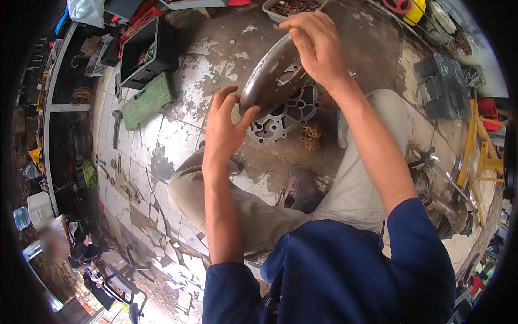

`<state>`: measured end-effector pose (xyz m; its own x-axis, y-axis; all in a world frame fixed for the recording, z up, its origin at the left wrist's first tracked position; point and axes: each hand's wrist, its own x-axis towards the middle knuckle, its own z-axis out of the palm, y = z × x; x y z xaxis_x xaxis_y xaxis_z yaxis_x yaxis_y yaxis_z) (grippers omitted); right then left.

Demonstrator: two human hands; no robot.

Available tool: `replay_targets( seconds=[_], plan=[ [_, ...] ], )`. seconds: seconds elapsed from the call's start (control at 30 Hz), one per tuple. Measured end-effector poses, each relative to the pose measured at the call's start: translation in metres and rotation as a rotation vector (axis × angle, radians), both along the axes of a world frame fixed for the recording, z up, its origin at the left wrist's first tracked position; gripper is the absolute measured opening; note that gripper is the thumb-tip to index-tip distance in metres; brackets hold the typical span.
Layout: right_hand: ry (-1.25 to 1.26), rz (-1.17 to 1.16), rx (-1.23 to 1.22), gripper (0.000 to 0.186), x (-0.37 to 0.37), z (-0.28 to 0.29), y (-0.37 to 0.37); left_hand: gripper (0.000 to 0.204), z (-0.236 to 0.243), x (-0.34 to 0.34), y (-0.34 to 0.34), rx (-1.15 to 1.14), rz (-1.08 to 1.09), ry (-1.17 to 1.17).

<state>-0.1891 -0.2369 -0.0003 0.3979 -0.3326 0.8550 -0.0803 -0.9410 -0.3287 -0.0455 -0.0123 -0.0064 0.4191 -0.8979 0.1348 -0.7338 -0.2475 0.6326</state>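
I hold a round metal plate (259, 83) with holes in it, tilted up on edge in front of me. My left hand (225, 121) has its thumb on the plate's lower left rim, fingers curled beside it. My right hand (318, 51) grips the upper rim, its fingers over the edge. Below the plate a cast metal housing (264, 128) with bolt holes lies on the floor between my legs, partly hidden by the plate. A crumpled brown rag (311, 137) lies just right of the housing.
Tiled, cracked floor (162, 162) surrounds me. A black crate (137, 56), green case (140, 106) and long tool (116, 129) are at left; a dark case (437, 83), yellow stand (481, 162) and metal parts (448, 208) at right; a parts tub (291, 7) ahead. A person (81, 243) sits lower left.
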Motion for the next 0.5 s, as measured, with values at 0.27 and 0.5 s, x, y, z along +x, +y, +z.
replay_targets(
  seconds=[0.27, 0.5],
  plan=[
    [0.127, 0.073, -0.083, 0.024, 0.007, 0.012, 0.038, 0.043, -0.006, -0.007, -0.013, -0.117, 0.079, 0.275],
    [0.068, 0.104, 0.047, 0.026, -0.001, 0.002, 0.019, 0.032, -0.003, 0.010, 0.021, 0.171, 0.172, 0.289]
  ],
)
